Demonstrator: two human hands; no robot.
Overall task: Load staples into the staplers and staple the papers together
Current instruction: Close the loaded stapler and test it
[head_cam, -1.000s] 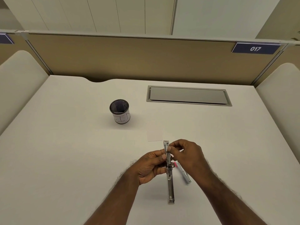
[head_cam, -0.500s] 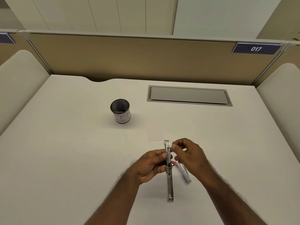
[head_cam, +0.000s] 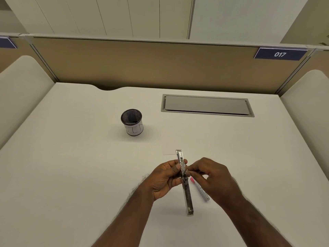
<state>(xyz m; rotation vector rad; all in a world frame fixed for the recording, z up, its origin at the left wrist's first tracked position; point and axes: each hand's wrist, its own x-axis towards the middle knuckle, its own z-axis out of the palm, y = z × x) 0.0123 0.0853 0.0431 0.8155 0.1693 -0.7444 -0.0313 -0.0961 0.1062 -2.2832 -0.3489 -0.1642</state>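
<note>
The right hand (head_cam: 212, 177) has moved down along the open stapler (head_cam: 185, 182) — from near its top end to about the middle. Its fingertips now pinch there, maybe holding staples — too small to tell.

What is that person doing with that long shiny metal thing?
That is a stapler, swung open. The left hand grips it, while the right hand pinches at its middle, probably fitting staples; whether it holds any is too small to tell. A thin part with a pink tip lies on the desk beside it. A slip of paper waits just beyond, and a mesh cup stands further back.
</note>
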